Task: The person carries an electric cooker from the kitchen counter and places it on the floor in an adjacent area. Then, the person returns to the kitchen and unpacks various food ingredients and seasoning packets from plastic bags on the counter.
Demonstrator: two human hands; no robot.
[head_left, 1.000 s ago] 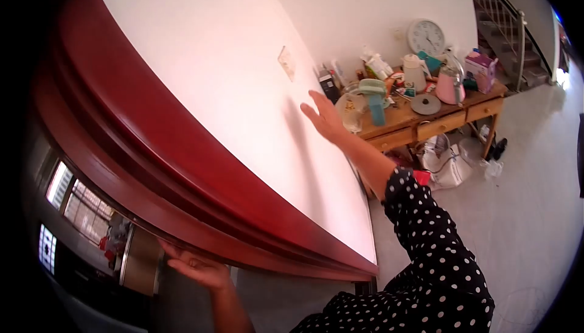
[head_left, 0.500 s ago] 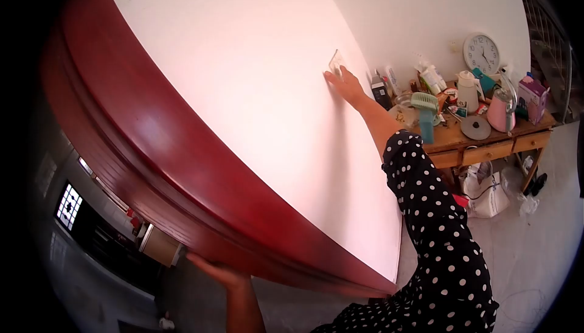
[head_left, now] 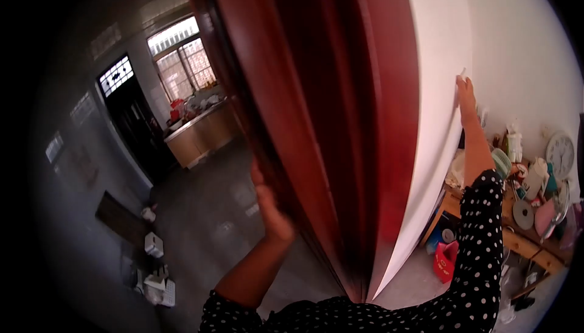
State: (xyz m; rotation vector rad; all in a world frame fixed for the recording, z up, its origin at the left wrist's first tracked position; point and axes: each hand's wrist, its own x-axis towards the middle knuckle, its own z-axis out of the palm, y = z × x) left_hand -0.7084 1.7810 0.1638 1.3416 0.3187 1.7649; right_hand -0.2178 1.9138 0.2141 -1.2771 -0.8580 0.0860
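Observation:
Dark red wood trim (head_left: 340, 120) stands upright, close to the camera. On its left side, my left hand (head_left: 272, 214) rests against the edge, its visible fingers stretched upward and partly hidden by the wood. To the right of the trim, a white wall surface (head_left: 435, 120) runs back. My right hand (head_left: 466, 99) reaches far out against that surface, arm extended, its fingers together. A small pale flat piece (head_left: 463, 71) sticks up at the fingertips; whether it is held or fixed to the wall cannot be told.
At the right, a wooden table (head_left: 517, 242) bears a round clock (head_left: 559, 155), a green fan (head_left: 501, 163), a grey lid (head_left: 523, 214) and bottles. Under it is a red bag (head_left: 446, 261). Back left are a kitchen counter (head_left: 204, 135) and a dark door (head_left: 143, 129).
The head view has swung left, bringing the trim upright in front and showing more of the left room. My left hand appears higher along the edge; my right hand remains at the wall.

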